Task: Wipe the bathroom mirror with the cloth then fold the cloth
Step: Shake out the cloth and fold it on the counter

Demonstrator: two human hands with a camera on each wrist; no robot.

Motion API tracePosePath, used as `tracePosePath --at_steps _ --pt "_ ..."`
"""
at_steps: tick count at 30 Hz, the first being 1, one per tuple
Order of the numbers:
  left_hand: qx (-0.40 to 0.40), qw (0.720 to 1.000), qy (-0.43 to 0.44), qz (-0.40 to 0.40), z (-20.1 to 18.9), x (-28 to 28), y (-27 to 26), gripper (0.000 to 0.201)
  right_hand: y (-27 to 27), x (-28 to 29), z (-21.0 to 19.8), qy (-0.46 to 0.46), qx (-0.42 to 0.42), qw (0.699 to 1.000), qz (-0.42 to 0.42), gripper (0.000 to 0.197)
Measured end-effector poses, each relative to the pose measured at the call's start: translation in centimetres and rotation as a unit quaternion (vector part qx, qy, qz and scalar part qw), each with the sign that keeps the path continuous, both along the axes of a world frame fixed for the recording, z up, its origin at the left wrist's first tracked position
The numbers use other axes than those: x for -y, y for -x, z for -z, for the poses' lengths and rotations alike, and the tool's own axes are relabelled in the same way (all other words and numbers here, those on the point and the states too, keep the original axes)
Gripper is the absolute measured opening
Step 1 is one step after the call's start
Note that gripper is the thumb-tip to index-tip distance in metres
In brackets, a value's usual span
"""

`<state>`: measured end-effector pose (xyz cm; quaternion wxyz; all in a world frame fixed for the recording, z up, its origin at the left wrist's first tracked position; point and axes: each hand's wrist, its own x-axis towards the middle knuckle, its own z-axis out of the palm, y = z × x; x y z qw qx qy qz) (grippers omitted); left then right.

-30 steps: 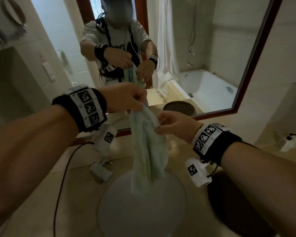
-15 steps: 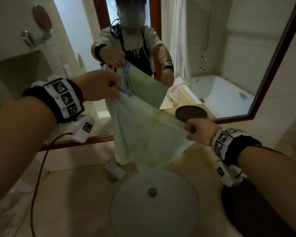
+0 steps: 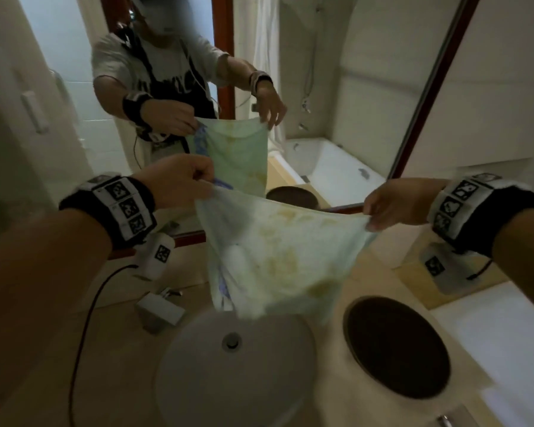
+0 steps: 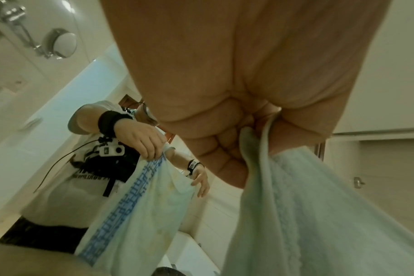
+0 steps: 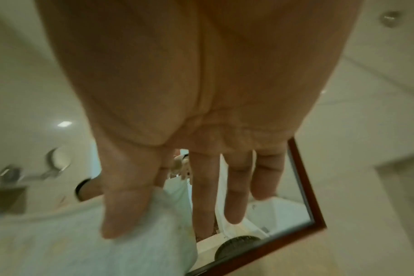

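A person's left hand (image 3: 179, 180) and right hand (image 3: 392, 204) each pinch a top corner of a stained cloth (image 3: 278, 254), stretched before the mirror (image 3: 352, 87), sink (image 3: 238, 374) at six o'clock.

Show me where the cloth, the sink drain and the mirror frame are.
cloth (image 3: 284, 254): head view, middle of the spread fabric.
sink drain (image 3: 231, 340): head view, centre of the plug.
mirror frame (image 5: 305, 186): right wrist view, right-hand wooden edge.

left hand (image 3: 179, 180): raised, fist pinching | right hand (image 3: 395, 204): thumb-forefinger pinch, other fingers straight
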<state>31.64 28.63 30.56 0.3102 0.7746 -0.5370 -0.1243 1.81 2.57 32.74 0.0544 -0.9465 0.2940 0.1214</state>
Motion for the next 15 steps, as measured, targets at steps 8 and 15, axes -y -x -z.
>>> tracePosePath --at_steps 8,15 --pt "-0.118 0.99 0.072 0.005 -1.1 3.7 3.2 0.021 6.1 0.8 1.6 -0.315 0.097 0.941 0.071 0.016" --pt "-0.126 0.984 0.107 -0.07 -2.5 7.3 6.1 0.019 9.4 2.9 1.6 -0.53 0.343 0.775 -0.029 0.03"
